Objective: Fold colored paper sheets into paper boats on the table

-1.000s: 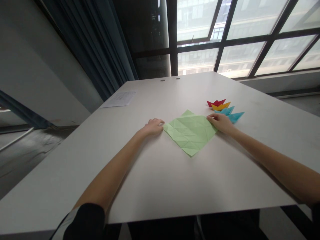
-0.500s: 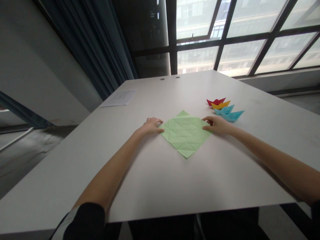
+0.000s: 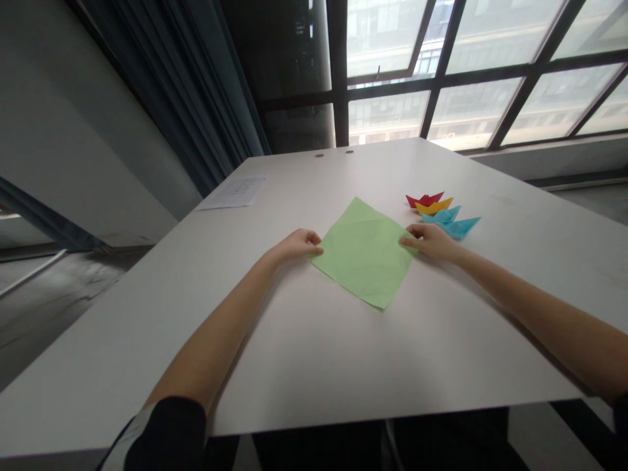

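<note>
A light green square of paper [image 3: 366, 255] lies turned cornerwise over the white table, one corner pointing toward me. Its left corner is pinched between the thumb and fingers of my left hand [image 3: 300, 244]. At the right corner, my right hand [image 3: 430, 241] grips the sheet in the same way. Faint creases show on the paper, and its near edge looks slightly raised. Just beyond my right hand sit folded paper boats: a red one [image 3: 422, 199], a yellow one [image 3: 434, 207] and blue ones [image 3: 460, 227].
The white table [image 3: 314, 353] stretches away toward large windows. A printed sheet [image 3: 234, 193] lies at its far left edge. Two small round dark fittings are set in the far end. A dark blue curtain [image 3: 186, 85] hangs at the left.
The green paper has turned somewhat; its near corner has shifted right and its far corner reaches farther away. Its surface looks smoother, with fewer creases showing. Both hands have barely moved.
</note>
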Demonstrator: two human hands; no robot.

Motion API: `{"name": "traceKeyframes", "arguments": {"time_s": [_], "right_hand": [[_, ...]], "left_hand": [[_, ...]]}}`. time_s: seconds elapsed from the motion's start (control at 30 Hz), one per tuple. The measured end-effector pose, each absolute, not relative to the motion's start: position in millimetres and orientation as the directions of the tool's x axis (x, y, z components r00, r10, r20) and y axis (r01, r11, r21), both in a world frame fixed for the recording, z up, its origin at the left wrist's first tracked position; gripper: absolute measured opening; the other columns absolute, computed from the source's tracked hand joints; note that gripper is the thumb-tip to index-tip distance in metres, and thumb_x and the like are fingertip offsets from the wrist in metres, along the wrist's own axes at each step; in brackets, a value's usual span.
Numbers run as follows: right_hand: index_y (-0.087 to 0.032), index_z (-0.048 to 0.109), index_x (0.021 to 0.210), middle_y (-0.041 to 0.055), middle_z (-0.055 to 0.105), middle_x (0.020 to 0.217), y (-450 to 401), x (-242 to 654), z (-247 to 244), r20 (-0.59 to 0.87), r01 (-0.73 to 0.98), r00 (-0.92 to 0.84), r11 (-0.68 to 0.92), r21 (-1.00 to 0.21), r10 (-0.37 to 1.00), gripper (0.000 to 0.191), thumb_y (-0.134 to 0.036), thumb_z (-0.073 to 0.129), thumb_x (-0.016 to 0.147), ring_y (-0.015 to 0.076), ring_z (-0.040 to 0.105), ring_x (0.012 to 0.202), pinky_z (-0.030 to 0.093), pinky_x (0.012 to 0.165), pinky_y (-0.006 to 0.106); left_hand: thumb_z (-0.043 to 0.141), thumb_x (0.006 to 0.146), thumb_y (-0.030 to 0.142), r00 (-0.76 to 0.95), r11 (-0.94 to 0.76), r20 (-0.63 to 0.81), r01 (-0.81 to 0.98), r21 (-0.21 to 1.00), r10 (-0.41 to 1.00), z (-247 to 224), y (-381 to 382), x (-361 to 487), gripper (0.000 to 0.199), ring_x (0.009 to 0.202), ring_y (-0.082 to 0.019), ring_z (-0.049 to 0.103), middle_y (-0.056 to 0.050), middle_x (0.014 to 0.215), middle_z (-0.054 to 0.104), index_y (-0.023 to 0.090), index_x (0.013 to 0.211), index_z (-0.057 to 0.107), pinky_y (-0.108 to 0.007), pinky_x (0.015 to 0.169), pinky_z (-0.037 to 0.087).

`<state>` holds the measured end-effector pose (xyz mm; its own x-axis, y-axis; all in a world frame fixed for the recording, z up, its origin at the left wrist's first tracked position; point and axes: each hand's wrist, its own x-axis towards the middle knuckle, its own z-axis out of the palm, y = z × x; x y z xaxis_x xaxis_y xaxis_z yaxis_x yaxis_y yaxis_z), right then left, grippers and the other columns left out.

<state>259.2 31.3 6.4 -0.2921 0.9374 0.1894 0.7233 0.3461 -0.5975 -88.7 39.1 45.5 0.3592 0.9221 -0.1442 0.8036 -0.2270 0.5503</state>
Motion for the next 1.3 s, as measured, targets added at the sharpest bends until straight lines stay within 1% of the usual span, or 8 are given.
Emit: {"name": "traceKeyframes", "arguments": {"time_s": [0.17, 0.3, 0.4, 0.6, 0.8, 0.93, 1.07, 1.3], "right_hand": [[-0.017, 0.058, 0.069, -0.0010, 0.052, 0.061, 30.6, 260.0, 4.0, 0.187, 0.705, -0.278, 0.332, -0.626, 0.942, 0.035, -0.052, 0.054, 0.071, 0.0112, 0.042, 0.055, 0.033, 0.052, 0.024], [-0.017, 0.059, 0.069, -0.0017, 0.050, 0.059, 30.9, 260.5, 3.9, 0.188, 0.706, -0.291, 0.343, -0.619, 0.938, 0.035, -0.051, 0.054, 0.071, 0.0110, 0.042, 0.055, 0.033, 0.053, 0.025], [-0.017, 0.060, 0.071, -0.0017, 0.049, 0.058, 30.5, 259.9, 5.3, 0.189, 0.702, -0.307, 0.356, -0.616, 0.933, 0.034, -0.051, 0.054, 0.071, 0.0112, 0.042, 0.055, 0.034, 0.053, 0.025], [-0.017, 0.061, 0.081, 0.0022, 0.059, 0.070, 29.7, 259.8, 5.8, 0.237, 0.655, -0.353, 0.420, -0.628, 0.905, 0.034, -0.049, 0.054, 0.072, 0.0135, 0.049, 0.061, 0.036, 0.054, 0.025], [-0.019, 0.060, 0.076, 0.0021, 0.061, 0.070, 28.8, 260.5, 6.5, 0.254, 0.689, -0.371, 0.448, -0.570, 0.893, 0.026, -0.045, 0.055, 0.073, 0.0154, 0.053, 0.065, 0.040, 0.059, 0.027], [-0.020, 0.060, 0.076, 0.0020, 0.062, 0.072, 28.0, 261.1, 5.7, 0.244, 0.726, -0.383, 0.453, -0.518, 0.891, 0.020, -0.039, 0.054, 0.073, 0.0164, 0.055, 0.067, 0.041, 0.061, 0.028], [-0.020, 0.061, 0.077, 0.0034, 0.064, 0.076, 28.9, 262.6, 3.5, 0.289, 0.700, -0.437, 0.524, -0.485, 0.851, 0.017, -0.034, 0.052, 0.074, 0.0179, 0.057, 0.072, 0.043, 0.066, 0.030], [-0.020, 0.063, 0.078, 0.0051, 0.065, 0.078, 29.5, 264.1, 5.7, 0.344, 0.661, -0.525, 0.627, -0.412, 0.779, 0.015, -0.023, 0.049, 0.074, 0.0185, 0.057, 0.074, 0.044, 0.070, 0.031]], "left_hand": [[0.066, 0.059, 0.036, 0.392, -0.122, -0.218, 0.680, 0.723, 0.894, 44.6, 37.3, -91.9, 0.040, 0.057, -0.010, 0.049, 0.000, 0.067, 0.057, 0.011, 0.090, 0.060, -0.021, 0.053, 0.036], [0.066, 0.059, 0.031, 0.388, -0.106, -0.214, 0.657, 0.747, 0.897, 45.5, 36.6, -93.2, 0.023, 0.049, -0.006, 0.040, 0.005, 0.053, 0.047, 0.011, 0.070, 0.059, -0.020, 0.048, 0.029], [0.065, 0.057, 0.027, 0.355, -0.116, -0.163, 0.646, 0.754, 0.920, 44.7, 39.3, -93.6, 0.018, 0.050, -0.007, 0.042, 0.004, 0.053, 0.049, 0.011, 0.065, 0.059, -0.020, 0.050, 0.031], [0.061, 0.055, 0.019, 0.318, -0.154, -0.069, 0.623, 0.767, 0.946, 38.0, 48.4, -96.6, 0.014, 0.057, -0.010, 0.050, 0.002, 0.059, 0.057, 0.011, 0.066, 0.062, -0.022, 0.057, 0.039], [0.057, 0.057, 0.019, 0.335, -0.241, -0.006, 0.689, 0.683, 0.942, 34.7, 53.6, -101.1, 0.018, 0.060, -0.012, 0.054, 0.000, 0.063, 0.062, 0.011, 0.070, 0.065, -0.023, 0.062, 0.042], [0.055, 0.061, 0.021, 0.386, -0.356, 0.058, 0.771, 0.527, 0.921, 33.6, 54.2, -102.6, 0.020, 0.070, -0.014, 0.057, -0.002, 0.070, 0.066, 0.014, 0.074, 0.068, -0.024, 0.068, 0.043], [0.053, 0.065, 0.021, 0.455, -0.451, 0.088, 0.802, 0.392, 0.886, 29.0, 54.2, -105.2, 0.022, 0.077, -0.015, 0.058, -0.002, 0.078, 0.068, 0.017, 0.079, 0.070, -0.024, 0.073, 0.042], [0.048, 0.065, 0.014, 0.533, -0.533, 0.107, 0.769, 0.352, 0.839, 27.4, 54.7, -107.5, 0.027, 0.077, -0.013, 0.057, -0.001, 0.080, 0.069, 0.018, 0.080, 0.070, -0.023, 0.075, 0.042]]}}
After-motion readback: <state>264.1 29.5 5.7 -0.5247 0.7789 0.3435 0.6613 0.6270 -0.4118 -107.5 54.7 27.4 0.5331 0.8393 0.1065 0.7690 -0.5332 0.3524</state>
